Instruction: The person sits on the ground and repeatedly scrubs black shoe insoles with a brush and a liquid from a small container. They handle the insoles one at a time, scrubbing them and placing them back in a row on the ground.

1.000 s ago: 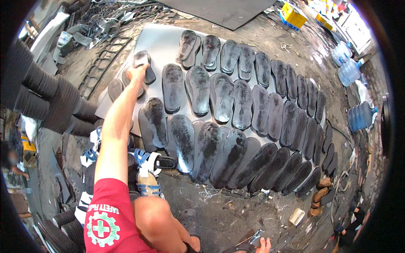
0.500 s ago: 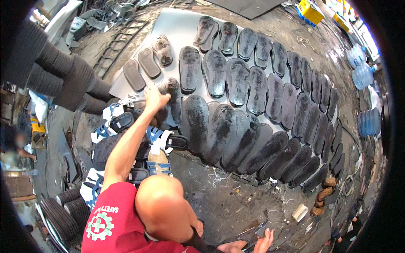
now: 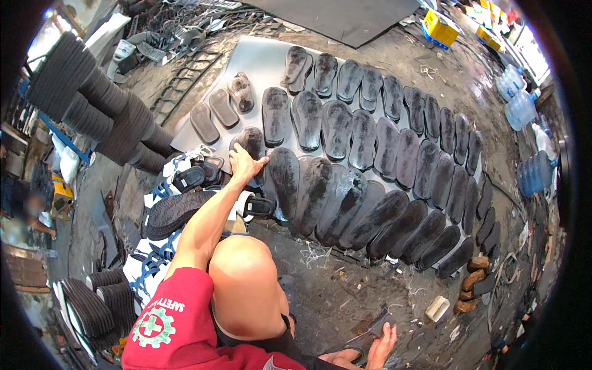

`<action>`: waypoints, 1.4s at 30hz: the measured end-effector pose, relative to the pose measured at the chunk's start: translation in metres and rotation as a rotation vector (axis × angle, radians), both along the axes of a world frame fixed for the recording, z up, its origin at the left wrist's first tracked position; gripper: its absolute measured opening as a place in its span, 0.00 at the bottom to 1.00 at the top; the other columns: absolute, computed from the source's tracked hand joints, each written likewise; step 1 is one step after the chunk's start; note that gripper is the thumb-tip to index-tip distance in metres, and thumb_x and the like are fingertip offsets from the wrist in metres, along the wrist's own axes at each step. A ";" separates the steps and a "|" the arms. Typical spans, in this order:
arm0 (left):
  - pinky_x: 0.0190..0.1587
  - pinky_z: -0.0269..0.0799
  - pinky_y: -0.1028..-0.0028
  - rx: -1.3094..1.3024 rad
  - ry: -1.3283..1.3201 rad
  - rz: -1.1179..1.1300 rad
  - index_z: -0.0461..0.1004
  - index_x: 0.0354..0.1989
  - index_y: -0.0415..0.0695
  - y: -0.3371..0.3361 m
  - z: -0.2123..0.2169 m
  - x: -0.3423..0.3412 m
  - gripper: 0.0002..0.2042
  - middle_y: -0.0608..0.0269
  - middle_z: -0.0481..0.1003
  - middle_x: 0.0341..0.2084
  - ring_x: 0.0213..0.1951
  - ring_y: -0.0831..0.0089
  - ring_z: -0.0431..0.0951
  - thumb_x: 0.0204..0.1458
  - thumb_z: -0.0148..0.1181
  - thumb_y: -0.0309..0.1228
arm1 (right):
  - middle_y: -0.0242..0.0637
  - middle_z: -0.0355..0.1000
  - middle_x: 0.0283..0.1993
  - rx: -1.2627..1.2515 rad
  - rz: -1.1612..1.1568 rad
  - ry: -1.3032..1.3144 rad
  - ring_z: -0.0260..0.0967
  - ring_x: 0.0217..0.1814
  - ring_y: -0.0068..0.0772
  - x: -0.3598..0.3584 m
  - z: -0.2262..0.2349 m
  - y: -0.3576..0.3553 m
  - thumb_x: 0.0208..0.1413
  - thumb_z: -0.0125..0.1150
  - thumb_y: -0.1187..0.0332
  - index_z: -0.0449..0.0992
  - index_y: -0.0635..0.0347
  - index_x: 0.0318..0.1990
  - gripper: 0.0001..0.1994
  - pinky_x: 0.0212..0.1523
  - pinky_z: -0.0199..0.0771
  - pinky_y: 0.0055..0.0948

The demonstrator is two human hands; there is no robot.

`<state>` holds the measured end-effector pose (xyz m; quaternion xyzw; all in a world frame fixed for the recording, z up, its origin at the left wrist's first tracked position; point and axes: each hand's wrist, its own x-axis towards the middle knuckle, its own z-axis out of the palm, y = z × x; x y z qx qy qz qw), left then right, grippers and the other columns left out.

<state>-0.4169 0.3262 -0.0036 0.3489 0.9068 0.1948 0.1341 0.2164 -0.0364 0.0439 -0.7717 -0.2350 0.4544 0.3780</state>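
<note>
My left hand [image 3: 248,166] reaches out over a dark shoe sole [image 3: 250,140] at the left end of the rows. Its fingers lie along one side of the sole and its thumb is at the other, gripping it across. Beside it lies a longer, shiny black sole [image 3: 283,185]. Low on the right, my right hand [image 3: 383,346] is closed on a small dark flat piece [image 3: 378,323], whose kind I cannot make out. Strapped sandals [image 3: 188,177] in white, blue and black are heaped beneath my left forearm.
Several rows of soles lie on a pale sheet [image 3: 237,58]. Stacked dark soles [image 3: 102,111] rise at far left, with more [image 3: 102,302] at near left. Water jugs [image 3: 535,172] and a yellow box [image 3: 439,29] stand to the right. A cream container [image 3: 437,308] lies on the ground.
My left hand has moved from the left edge of the dark sole onto it, with fingers and thumb now to either side. My right hand still holds the flat piece. The view has shifted slightly.
</note>
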 end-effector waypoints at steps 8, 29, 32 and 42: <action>0.51 0.84 0.56 0.074 -0.288 0.144 0.78 0.53 0.31 -0.006 -0.019 -0.081 0.43 0.42 0.85 0.43 0.46 0.50 0.87 0.36 0.83 0.56 | 0.37 0.75 0.54 -0.051 -0.148 0.177 0.72 0.52 0.29 -0.003 -0.003 0.009 0.68 0.71 0.56 0.60 0.66 0.79 0.40 0.49 0.71 0.37; 0.74 0.67 0.52 0.088 0.113 0.465 0.73 0.67 0.27 0.180 -0.027 -0.229 0.55 0.33 0.74 0.65 0.70 0.38 0.70 0.37 0.84 0.60 | 0.34 0.74 0.57 -0.255 -0.285 0.002 0.73 0.52 0.28 -0.013 0.041 0.027 0.68 0.70 0.56 0.56 0.62 0.80 0.41 0.48 0.70 0.37; 0.73 0.62 0.42 0.311 0.261 0.397 0.71 0.70 0.38 0.169 -0.034 -0.182 0.47 0.32 0.66 0.68 0.72 0.37 0.64 0.44 0.79 0.55 | 0.34 0.74 0.57 -0.234 -0.300 -0.007 0.73 0.52 0.29 -0.011 0.041 0.018 0.68 0.70 0.56 0.57 0.61 0.80 0.40 0.47 0.70 0.37; 0.67 0.71 0.52 0.282 -0.179 -0.247 0.65 0.65 0.31 -0.006 0.033 0.095 0.42 0.37 0.71 0.57 0.60 0.44 0.74 0.48 0.79 0.45 | 0.37 0.70 0.69 0.044 -0.400 0.193 0.73 0.60 0.33 -0.009 0.038 0.024 0.66 0.73 0.54 0.50 0.60 0.84 0.47 0.54 0.72 0.40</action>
